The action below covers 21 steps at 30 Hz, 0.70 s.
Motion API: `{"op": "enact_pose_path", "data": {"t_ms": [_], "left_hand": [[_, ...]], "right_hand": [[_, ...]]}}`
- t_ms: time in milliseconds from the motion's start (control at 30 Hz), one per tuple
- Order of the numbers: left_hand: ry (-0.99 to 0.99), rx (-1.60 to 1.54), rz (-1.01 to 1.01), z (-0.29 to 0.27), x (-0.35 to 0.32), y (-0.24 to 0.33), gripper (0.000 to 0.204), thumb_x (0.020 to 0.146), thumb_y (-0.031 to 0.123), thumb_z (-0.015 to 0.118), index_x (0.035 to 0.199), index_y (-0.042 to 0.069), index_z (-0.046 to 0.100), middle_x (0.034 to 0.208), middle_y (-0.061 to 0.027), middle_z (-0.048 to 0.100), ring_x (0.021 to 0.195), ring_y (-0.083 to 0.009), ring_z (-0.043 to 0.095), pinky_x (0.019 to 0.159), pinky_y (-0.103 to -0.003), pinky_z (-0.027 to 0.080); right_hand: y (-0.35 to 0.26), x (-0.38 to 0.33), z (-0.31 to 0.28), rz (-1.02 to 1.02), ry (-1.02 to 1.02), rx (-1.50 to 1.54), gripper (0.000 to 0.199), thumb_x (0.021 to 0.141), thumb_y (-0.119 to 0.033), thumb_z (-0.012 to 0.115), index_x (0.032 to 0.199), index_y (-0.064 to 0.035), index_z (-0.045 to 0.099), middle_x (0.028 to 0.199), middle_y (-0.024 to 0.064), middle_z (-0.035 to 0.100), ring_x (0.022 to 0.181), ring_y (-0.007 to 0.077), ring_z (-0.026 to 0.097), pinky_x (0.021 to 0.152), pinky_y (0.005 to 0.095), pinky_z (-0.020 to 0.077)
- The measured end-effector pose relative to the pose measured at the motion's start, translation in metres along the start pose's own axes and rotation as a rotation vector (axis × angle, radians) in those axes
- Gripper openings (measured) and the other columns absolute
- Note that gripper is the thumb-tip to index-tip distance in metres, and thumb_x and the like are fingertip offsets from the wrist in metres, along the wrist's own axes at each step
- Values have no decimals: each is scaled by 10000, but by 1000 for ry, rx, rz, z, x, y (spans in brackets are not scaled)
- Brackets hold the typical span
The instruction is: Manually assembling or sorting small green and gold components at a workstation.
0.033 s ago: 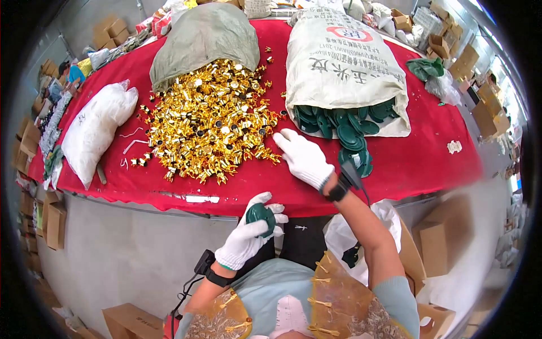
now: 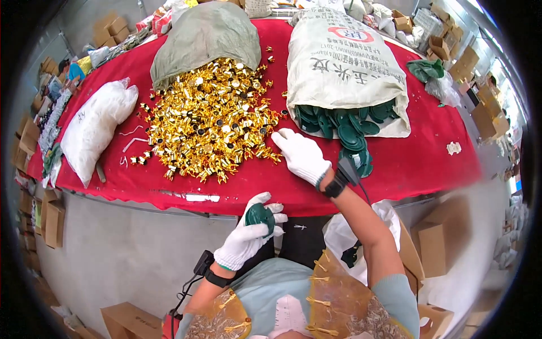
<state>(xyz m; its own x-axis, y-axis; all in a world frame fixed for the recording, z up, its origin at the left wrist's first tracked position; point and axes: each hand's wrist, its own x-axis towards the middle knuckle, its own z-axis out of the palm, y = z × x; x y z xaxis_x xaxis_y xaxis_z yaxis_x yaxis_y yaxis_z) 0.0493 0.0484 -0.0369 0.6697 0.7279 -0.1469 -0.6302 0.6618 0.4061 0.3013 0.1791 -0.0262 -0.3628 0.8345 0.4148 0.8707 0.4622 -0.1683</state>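
Bright light, upper-right glare, glinting gold pieces (image 2: 206, 121), blurred cardboard box (image 2: 446, 234), fisheye-bent edges, black corners

White sack (image 2: 345, 93) bears black printed characters (image 2: 362, 70), red oval emblem (image 2: 350, 35); white plastic bag (image 2: 97, 133) shows dark marks (image 2: 81, 118), perhaps handwriting.

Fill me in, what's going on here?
A person in white gloves is working at a red-covered table. The left hand holds a round green piece in front of the table's near edge. The right hand is at the right edge of a heap of gold pieces; whether it grips one isn't clear. The heap lies at the mouth of a grey-green sack. To its right, more green discs spill from a whitish sack.
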Motion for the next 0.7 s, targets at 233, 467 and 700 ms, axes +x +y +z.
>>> {"op": "enact_pose_path", "data": {"t_ms": [233, 467, 700], "left_hand": [[-57, 134, 90, -17, -10, 5, 889, 771, -91, 856, 1503, 191, 437, 1493, -120, 503, 1391, -341, 561, 1154, -535, 509], [-61, 444, 236, 3, -4, 4, 906, 741, -32, 939, 1456, 137, 408, 1438, -85, 474, 1351, -223, 542, 1114, -418, 534], [83, 979, 268, 13, -10, -7, 918, 689, 115, 983, 1419, 70, 428, 1212, -99, 524, 1101, -189, 583, 990, -347, 525]], "right_hand": [[-8, -6, -17, 268, 54, 559, 258, 947, -44, 641, 1204, -42, 660, 987, 140, 700, 859, 256, 729, 780, 369, 595], [-117, -90, -61, 705, -202, 1338, 321, 991, 44, 620, 1307, -3, 656, 1100, 88, 735, 886, 141, 753, 747, 270, 612], [-135, -126, -44, 808, -98, 1455, 349, 992, 73, 598, 1329, 18, 669, 1201, 80, 731, 917, 115, 712, 815, 274, 605]]}}
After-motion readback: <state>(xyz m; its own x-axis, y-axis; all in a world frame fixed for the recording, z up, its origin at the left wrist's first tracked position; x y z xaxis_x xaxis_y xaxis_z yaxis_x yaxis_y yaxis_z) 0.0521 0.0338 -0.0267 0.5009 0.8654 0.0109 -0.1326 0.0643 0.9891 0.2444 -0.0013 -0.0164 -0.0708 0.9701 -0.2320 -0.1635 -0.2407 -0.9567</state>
